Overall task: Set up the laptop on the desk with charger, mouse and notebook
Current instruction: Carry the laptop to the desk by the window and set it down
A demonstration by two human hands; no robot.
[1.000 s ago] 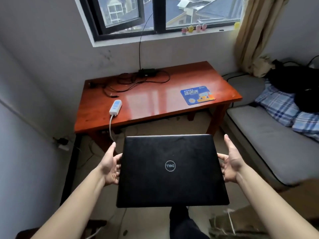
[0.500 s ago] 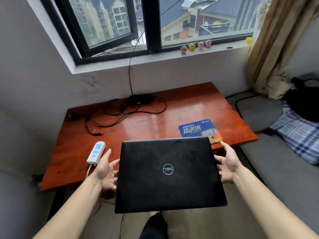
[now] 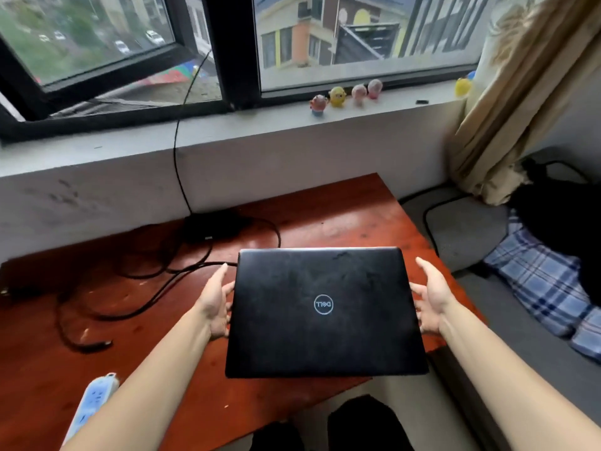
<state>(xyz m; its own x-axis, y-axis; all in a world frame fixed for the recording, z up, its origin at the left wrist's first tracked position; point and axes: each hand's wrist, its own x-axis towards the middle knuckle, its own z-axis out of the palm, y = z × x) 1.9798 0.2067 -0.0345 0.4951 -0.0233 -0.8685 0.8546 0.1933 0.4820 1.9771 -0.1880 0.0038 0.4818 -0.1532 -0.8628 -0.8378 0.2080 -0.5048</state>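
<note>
A closed black laptop (image 3: 325, 340) with a round logo on its lid hangs flat over the right part of the red-brown wooden desk (image 3: 351, 216). My left hand (image 3: 216, 302) holds its left edge and my right hand (image 3: 431, 299) holds its right edge, fingers underneath. The black charger brick (image 3: 213, 227) lies at the desk's back by the wall, its cables (image 3: 146, 281) looped over the left half. The blue mouse pad is hidden under the laptop. No mouse or notebook is in view.
A white and blue power strip (image 3: 91, 405) lies at the desk's front left. A grey sofa (image 3: 468, 232) with a blue plaid cloth (image 3: 546, 284) and a black bag stands to the right. Small toy figures (image 3: 344, 96) line the windowsill; a beige curtain (image 3: 520, 102) hangs right.
I have walked up to the desk. The laptop, held in both hands, has moved forward from in front of the desk to over its right part, covering the mouse pad.
</note>
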